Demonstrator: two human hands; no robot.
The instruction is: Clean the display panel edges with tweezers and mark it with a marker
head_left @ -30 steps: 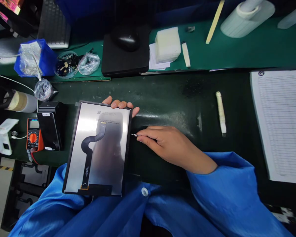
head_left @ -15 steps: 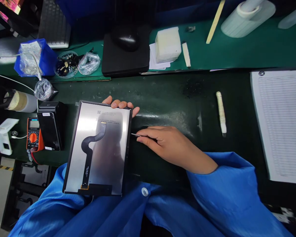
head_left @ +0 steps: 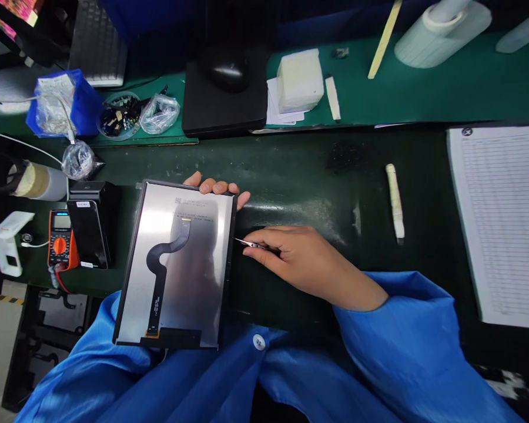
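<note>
A silver tablet display panel with a black flex cable down its back is held up over the near edge of the dark green bench. My left hand is under it, only the fingertips showing, curled over its top edge. My right hand rests on the mat just right of the panel, fingers pinched on thin metal tweezers. The tweezer tip points at the panel's right edge.
A phone on a black stand and an orange multimeter sit left of the panel. Behind are a black pad with a mouse, a white block, bagged parts and a blue bin. A white stick and a lined sheet lie right.
The tweezers now show a little more beyond my right fingertips. Otherwise nothing has visibly moved.
</note>
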